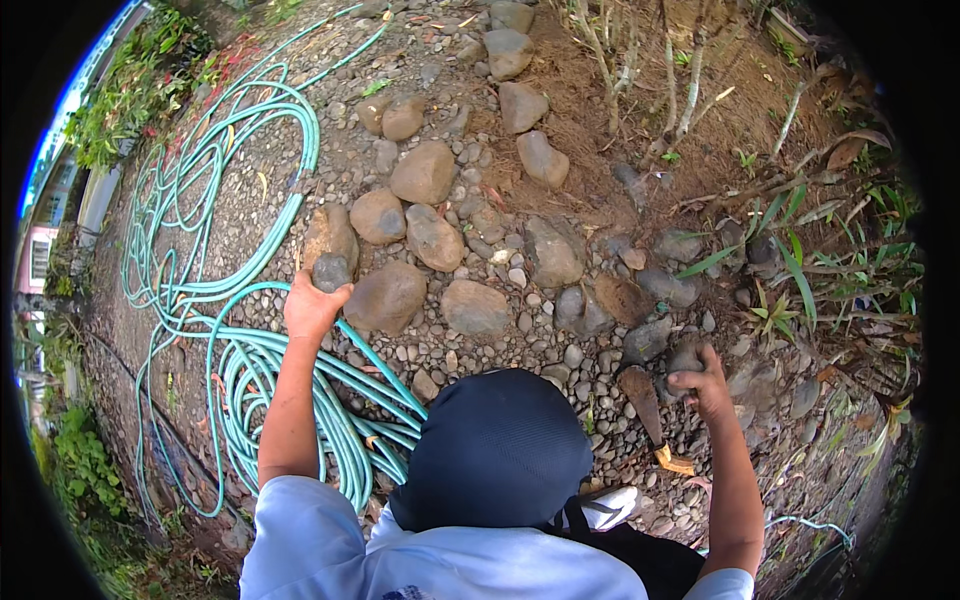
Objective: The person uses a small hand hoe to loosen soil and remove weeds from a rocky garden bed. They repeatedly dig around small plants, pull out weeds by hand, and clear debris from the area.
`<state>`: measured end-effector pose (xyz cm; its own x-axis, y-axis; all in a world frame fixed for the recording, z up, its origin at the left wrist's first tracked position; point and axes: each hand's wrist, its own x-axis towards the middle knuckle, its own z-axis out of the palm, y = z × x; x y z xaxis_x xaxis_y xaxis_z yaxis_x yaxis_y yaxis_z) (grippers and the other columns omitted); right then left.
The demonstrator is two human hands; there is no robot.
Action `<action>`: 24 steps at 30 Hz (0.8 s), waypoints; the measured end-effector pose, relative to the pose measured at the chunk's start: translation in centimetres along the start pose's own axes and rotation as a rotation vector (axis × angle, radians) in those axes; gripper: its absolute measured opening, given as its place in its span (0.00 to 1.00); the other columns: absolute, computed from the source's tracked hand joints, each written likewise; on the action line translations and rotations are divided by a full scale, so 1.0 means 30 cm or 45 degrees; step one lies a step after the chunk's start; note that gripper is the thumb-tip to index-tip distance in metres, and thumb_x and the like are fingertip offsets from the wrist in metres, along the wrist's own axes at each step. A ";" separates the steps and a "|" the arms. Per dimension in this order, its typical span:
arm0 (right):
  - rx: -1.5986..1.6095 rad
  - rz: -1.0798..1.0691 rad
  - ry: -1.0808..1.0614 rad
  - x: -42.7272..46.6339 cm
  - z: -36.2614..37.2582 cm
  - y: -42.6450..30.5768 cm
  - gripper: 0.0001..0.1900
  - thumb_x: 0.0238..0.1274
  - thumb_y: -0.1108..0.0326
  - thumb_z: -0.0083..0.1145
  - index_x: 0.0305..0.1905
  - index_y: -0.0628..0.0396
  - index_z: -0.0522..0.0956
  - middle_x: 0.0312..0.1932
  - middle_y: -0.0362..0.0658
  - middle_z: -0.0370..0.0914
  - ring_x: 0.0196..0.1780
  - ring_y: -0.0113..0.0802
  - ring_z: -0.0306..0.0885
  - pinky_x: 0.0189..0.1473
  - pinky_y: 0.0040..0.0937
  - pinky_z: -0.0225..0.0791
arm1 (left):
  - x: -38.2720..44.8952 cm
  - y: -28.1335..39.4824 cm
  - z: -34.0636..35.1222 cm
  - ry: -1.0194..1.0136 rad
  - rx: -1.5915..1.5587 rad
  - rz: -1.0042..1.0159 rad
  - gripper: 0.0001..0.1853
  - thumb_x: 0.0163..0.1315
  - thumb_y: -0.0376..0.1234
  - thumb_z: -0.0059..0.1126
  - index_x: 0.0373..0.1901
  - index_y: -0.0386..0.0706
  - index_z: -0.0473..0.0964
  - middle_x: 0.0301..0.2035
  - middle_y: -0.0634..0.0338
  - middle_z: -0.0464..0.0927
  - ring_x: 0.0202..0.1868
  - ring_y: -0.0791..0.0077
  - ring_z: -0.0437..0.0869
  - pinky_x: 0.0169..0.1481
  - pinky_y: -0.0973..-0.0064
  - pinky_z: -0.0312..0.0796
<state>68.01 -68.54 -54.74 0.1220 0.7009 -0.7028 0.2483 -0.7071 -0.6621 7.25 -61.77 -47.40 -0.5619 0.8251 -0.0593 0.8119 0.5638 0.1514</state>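
Observation:
My left hand grips a small grey stone at the lower end of a larger brown stone. Far to the right, my right hand has its fingers and thumb around a grey-brown stone, whose underside is hidden. A trowel-like tool with a rusty, soil-covered blade and a yellowish handle lies on the gravel just left of my right hand. Between my hands, several large rounded stones rest on the pebbles, among them a broad brown one and a flatter one.
A green garden hose lies in loose coils on the left. More stones run up along a bed of bare soil with thin-stemmed shrubs. Leafy plants and twigs stand at the right. A dark cap fills the lower middle.

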 end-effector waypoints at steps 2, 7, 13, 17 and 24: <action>0.295 -0.023 -0.243 -0.007 0.071 -0.072 0.40 0.30 0.63 0.74 0.57 0.56 0.69 0.41 0.48 0.74 0.36 0.35 0.74 0.27 0.31 0.67 | 0.028 -0.048 0.045 -0.013 0.075 -0.040 0.44 0.39 0.53 0.74 0.54 0.31 0.73 0.43 0.37 0.82 0.48 0.45 0.84 0.55 0.58 0.75; 0.331 0.023 -0.632 0.006 0.415 -0.331 0.48 0.35 0.53 0.74 0.67 0.49 0.63 0.54 0.48 0.72 0.50 0.37 0.72 0.34 0.32 0.64 | 0.091 -0.059 0.143 0.103 0.154 0.090 0.40 0.47 0.48 0.73 0.58 0.34 0.70 0.54 0.35 0.72 0.56 0.36 0.74 0.61 0.50 0.68; 0.121 -0.569 -0.875 -0.034 0.793 -0.618 0.49 0.43 0.46 0.73 0.71 0.53 0.63 0.65 0.57 0.64 0.67 0.52 0.65 0.63 0.44 0.66 | 0.164 0.221 0.075 0.375 -0.430 0.650 0.26 0.63 0.41 0.64 0.59 0.38 0.73 0.55 0.41 0.71 0.59 0.49 0.72 0.66 0.58 0.63; -0.229 -0.712 -0.312 0.059 0.643 -0.553 0.40 0.53 0.44 0.67 0.67 0.56 0.69 0.68 0.62 0.60 0.70 0.54 0.64 0.70 0.42 0.61 | 0.113 0.454 0.045 0.252 -0.653 0.801 0.14 0.66 0.37 0.61 0.46 0.35 0.79 0.50 0.49 0.76 0.55 0.58 0.75 0.63 0.64 0.66; -1.279 0.079 -0.271 0.015 -0.061 -0.074 0.28 0.62 0.47 0.52 0.47 0.66 0.81 0.49 0.59 0.81 0.53 0.54 0.79 0.60 0.45 0.69 | -0.101 0.755 0.342 -0.247 -0.554 1.253 0.16 0.65 0.42 0.61 0.30 0.36 0.82 0.49 0.50 0.79 0.53 0.55 0.77 0.60 0.59 0.67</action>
<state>69.26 -66.48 -53.12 0.0133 0.5656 -0.8246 0.9484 -0.2683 -0.1688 28.96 -51.12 -53.92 0.3678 0.9208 0.1298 0.7449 -0.3753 0.5515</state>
